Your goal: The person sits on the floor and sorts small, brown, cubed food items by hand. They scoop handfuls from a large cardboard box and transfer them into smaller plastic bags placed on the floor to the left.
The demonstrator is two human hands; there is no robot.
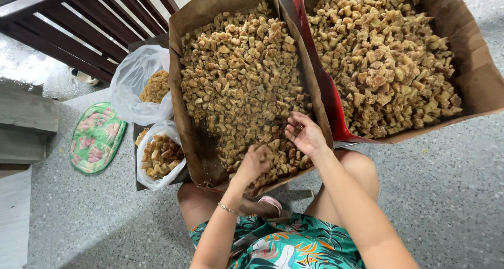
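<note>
Speckled grey terrazzo floor (451, 195), dark wooden railing (105, 22) at the upper left. Golden-brown sugared cubes (236, 75), heaped in a long brown-paper-lined tray (176, 85) running straight away from the knees, long axis near to far. Thinnest at the tray's near left corner, bare paper showing; thickest toward the far end, well ahead of both hands. Left hand (254, 163) knuckles up, fingers curled down into the near pile, closed around a few cubes as far as can be told. Right hand (304, 134) just beyond and to the right, palm up, fingers loosely spread, touching the cubes near the tray's right wall, gripping nothing. Left hand nearer the body. Further right, a second brown-paper tray with red lining (328, 98), full of larger pale chunks. Left of the first tray, two clear plastic bags (139, 85) part-filled, then a green floral quilted pad (97, 138).
</note>
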